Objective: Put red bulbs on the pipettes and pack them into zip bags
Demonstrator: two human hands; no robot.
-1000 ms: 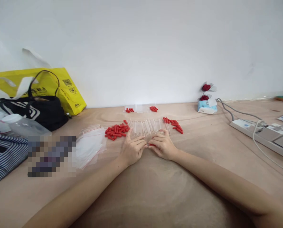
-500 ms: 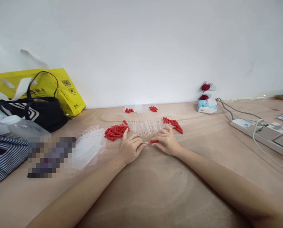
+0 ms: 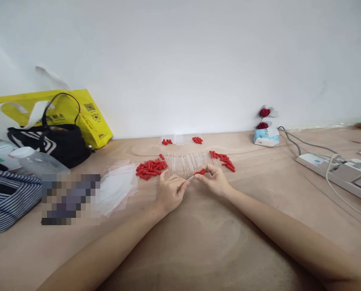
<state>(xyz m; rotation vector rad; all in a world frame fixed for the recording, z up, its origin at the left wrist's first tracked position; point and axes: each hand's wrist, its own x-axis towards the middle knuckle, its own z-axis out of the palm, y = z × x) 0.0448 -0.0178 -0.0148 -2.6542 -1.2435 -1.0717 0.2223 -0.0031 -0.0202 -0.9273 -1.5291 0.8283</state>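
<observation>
Pinched thin stick [image 3: 191,178] in left hand [image 3: 170,194], red piece [image 3: 200,172] in right hand [image 3: 215,181], over bench [image 3: 204,238], just nearside of stick row [image 3: 185,163]. Probably called for straight alignment, light grip, no bending.

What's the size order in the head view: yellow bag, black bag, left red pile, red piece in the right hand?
1. Yellow bag (partly hidden)
2. Black bag
3. Left red pile
4. Red piece in the right hand
</observation>
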